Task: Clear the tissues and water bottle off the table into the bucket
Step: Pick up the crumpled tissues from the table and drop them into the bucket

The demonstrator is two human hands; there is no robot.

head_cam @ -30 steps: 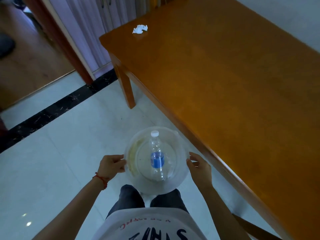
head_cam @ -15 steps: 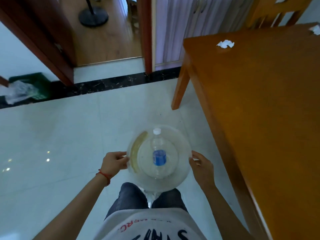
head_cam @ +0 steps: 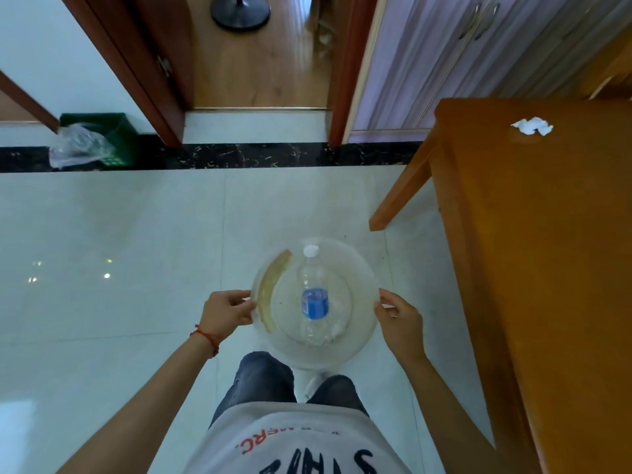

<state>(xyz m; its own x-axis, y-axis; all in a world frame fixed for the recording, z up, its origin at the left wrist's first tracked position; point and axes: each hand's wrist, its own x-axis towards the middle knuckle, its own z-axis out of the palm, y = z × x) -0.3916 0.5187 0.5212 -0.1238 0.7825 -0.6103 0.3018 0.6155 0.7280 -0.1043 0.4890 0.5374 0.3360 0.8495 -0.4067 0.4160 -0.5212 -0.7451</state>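
I hold a clear round plastic bucket [head_cam: 359,268] above the floor in front of my legs. My left hand [head_cam: 225,313] grips its left rim and my right hand [head_cam: 398,323] grips its right rim. A clear water bottle [head_cam: 314,295] with a white cap and blue label lies inside it, next to what looks like white tissue [head_cam: 338,321] at the bottom. One crumpled white tissue [head_cam: 531,126] lies on the orange wooden table [head_cam: 547,251] near its far left corner, well away from both hands.
The table's leg [head_cam: 400,193] stands on the white tiled floor, right of the bucket. A green bin [head_cam: 113,138] with a plastic bag sits by the wall at far left. An open doorway [head_cam: 260,63] shows a fan base; lilac cupboard doors [head_cam: 461,59] stand behind the table.
The view has swung left: the table has shifted to the right edge and the doorway and green bin have come into view. Both hands keep hold of the bucket.
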